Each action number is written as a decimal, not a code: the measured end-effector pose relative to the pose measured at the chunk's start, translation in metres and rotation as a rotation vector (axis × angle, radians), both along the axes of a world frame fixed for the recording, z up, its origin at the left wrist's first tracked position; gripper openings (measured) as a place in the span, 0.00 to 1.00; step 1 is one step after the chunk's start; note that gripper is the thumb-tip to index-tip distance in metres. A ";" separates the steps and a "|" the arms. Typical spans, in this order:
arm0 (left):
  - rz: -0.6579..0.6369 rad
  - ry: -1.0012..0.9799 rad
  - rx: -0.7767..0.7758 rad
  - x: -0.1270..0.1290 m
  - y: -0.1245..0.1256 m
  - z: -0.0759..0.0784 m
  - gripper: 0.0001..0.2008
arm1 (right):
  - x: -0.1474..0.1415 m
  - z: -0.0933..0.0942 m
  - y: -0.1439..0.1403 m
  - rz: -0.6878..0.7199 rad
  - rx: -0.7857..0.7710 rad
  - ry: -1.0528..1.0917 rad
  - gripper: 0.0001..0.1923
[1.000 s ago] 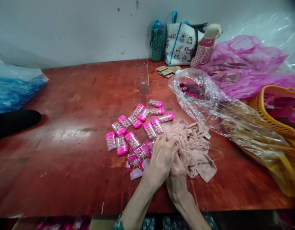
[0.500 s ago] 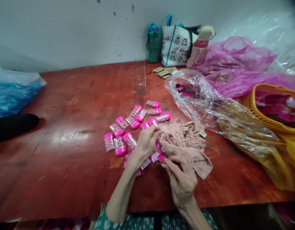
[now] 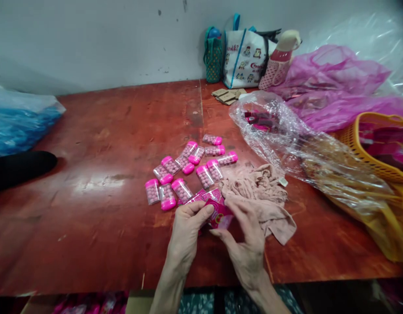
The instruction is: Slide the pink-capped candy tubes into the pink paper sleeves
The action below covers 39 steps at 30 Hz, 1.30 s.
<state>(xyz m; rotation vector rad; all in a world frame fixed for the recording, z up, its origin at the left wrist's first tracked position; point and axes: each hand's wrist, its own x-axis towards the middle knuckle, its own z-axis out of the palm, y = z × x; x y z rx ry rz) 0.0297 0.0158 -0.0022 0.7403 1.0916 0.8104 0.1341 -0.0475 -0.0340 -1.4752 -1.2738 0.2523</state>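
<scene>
My left hand (image 3: pixel 187 229) is closed, thumb on top, on a shiny pink printed packet (image 3: pixel 218 216). At the packet's right side, my right hand (image 3: pixel 249 237) has its thumb and fingers spread apart; the fingertips are close to its upper corner and the thumb close to its lower edge. More pink printed packets (image 3: pixel 211 195) lie on the table just beyond, partly hidden by my hands. Past them are several small clear containers (image 3: pixel 205 176) with pink caps, filled with pale pink balls. A crumpled beige cloth (image 3: pixel 253 185) lies right of the packets.
Clear plastic sheeting (image 3: pixel 273 126) and a yellow basket (image 3: pixel 355 135) with pink items occupy the right. Behind stand a white bag (image 3: pixel 242 61), a green bottle holder (image 3: pixel 213 59) and a pink bottle (image 3: pixel 280 61). A blue-filled bag (image 3: pixel 21 126) and a black object (image 3: pixel 24 170) are left.
My left hand has drawn back toward me from the pile, and a pink packet now shows in it. The right hand's thumb and fingers have spread. The whole view has shifted slightly.
</scene>
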 end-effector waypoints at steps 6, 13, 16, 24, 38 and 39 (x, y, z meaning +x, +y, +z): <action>0.212 -0.063 -0.001 0.004 -0.006 0.001 0.05 | -0.008 0.011 0.006 0.056 -0.240 0.502 0.04; 0.295 -0.053 0.076 0.012 -0.014 -0.012 0.07 | -0.021 0.006 0.004 0.052 -0.328 0.610 0.14; 0.296 -0.041 0.104 0.011 -0.015 -0.017 0.12 | -0.019 0.004 0.005 0.047 -0.338 0.599 0.16; 0.229 -0.008 0.122 0.002 -0.013 -0.015 0.01 | -0.002 0.012 0.012 -0.027 -0.357 0.488 0.08; 0.274 -0.071 0.030 -0.007 -0.015 -0.011 0.09 | -0.009 0.009 0.011 0.034 -0.309 0.344 0.15; 0.236 -0.095 0.007 -0.010 -0.014 -0.008 0.07 | -0.010 0.009 0.011 0.037 -0.304 0.351 0.15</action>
